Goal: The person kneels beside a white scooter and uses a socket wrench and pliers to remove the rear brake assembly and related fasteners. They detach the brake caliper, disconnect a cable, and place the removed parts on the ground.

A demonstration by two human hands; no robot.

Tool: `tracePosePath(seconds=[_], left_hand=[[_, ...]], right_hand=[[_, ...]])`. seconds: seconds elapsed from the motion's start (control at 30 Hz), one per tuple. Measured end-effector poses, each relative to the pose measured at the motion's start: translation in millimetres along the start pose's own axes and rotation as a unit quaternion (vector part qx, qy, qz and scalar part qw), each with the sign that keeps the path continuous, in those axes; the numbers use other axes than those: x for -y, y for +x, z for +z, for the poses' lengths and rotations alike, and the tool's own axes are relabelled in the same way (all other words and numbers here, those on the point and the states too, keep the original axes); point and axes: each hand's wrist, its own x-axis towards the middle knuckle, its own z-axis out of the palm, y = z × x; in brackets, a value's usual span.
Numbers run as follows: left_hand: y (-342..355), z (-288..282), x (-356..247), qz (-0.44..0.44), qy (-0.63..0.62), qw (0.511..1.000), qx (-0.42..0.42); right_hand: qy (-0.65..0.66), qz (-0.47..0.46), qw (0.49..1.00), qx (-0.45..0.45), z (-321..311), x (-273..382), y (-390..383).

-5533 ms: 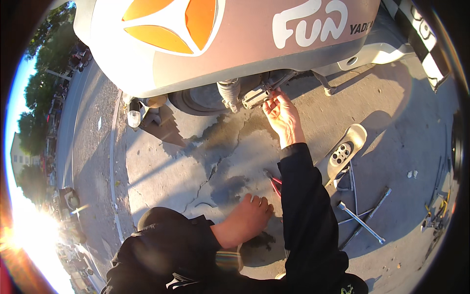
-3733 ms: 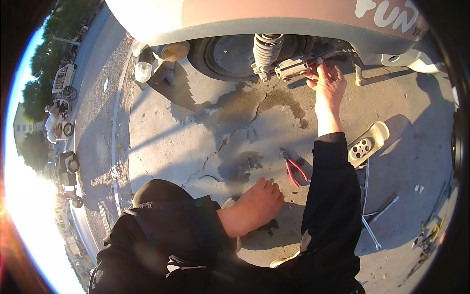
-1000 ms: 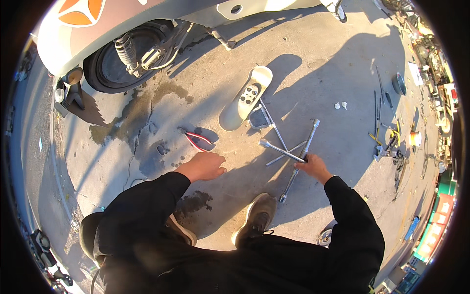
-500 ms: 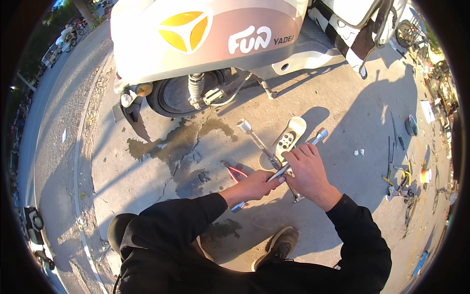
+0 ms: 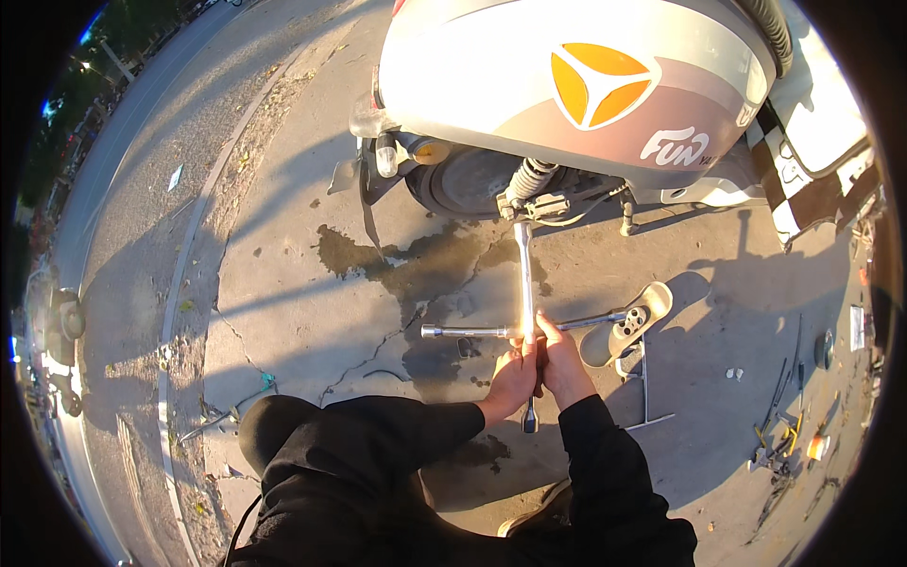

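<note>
A chrome cross wrench (image 5: 525,283) stands with its far end set against the rear wheel area of a white and grey scooter (image 5: 586,94), beside the shock absorber (image 5: 529,180). My left hand (image 5: 511,380) and my right hand (image 5: 564,364) both grip the wrench near where its bars cross, side by side. The side arms stick out left and right; the near end points down between my wrists. Both forearms wear black sleeves.
A pale scooter part (image 5: 631,323) lies on the concrete just right of my hands, with a thin metal rod frame (image 5: 646,387) by it. Small tools (image 5: 789,439) are scattered at the far right. A dark wet stain (image 5: 406,269) spreads under the wheel. A road runs at the left.
My right hand picked the cross wrench up off the ground, my left hand joined it, and the wrench now reaches up to the scooter's rear wheel. The view has swung toward the scooter.
</note>
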Motion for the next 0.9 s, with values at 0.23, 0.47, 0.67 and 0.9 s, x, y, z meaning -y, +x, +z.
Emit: tracePosePath(seconds=[0.23,0.47,0.67,0.9], left_hand=[[1.5,-50.0,-56.8,0.189,0.425,0.869,0.167],[29.4,-125.7,-81.4,0.28,0.532,0.797,0.059],[48.2,-132.9,-46.2,0.154,0.489,0.839,0.179],[37.3,-115.2,-36.8,0.149,0.468,0.863,0.122]], right_hand=[[-0.042,0.01,0.993,-0.11,2.7,3.7,-3.8],[-0.104,-0.068,0.984,-0.125,44.5,12.7,-7.3],[-0.042,-0.056,0.989,-0.127,40.6,20.7,-9.6],[-0.087,-0.027,0.995,-0.044,15.5,31.7,3.9]])
